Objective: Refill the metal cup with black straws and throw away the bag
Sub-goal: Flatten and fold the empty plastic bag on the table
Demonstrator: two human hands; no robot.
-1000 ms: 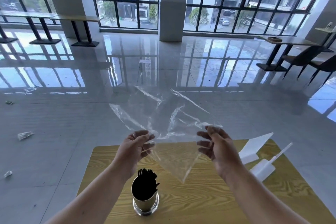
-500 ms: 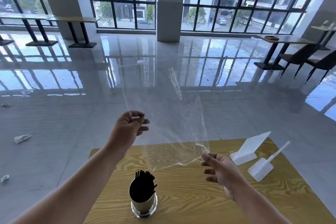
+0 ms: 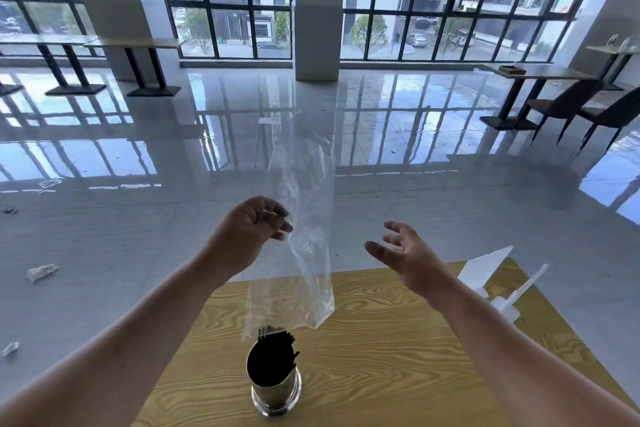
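Nearest, at the near middle of the wooden counter (image 3: 398,357), stands the metal cup (image 3: 275,388), upright and packed with black straws (image 3: 273,355) whose tips rise just above its rim. Both bare forearms reach forward over the counter, one on each side of the cup.

Above the cup hangs the clear bag (image 3: 301,236), long and nearly upright, with its lower corner just over the straw tips; whether it touches them cannot be told. The left hand (image 3: 251,232) is raised left of the bag with its fingers curled, pinching the bag's left edge about midway up. The right hand (image 3: 403,253) is to the right of the bag, well apart from it, fingers spread and palm turned inward, holding nothing.

At the far right edge of the counter lie two white plastic pieces (image 3: 491,274), one a flat wedge, the other with a thin stem.

Beyond the counter the glossy floor (image 3: 138,236) stretches away, with a few crumpled scraps (image 3: 41,272) on the left. Farther off are dark-legged tables (image 3: 135,45) at left, a table with two dark chairs (image 3: 585,107) at right, a white pillar (image 3: 315,10), and tall black-framed windows (image 3: 450,0).
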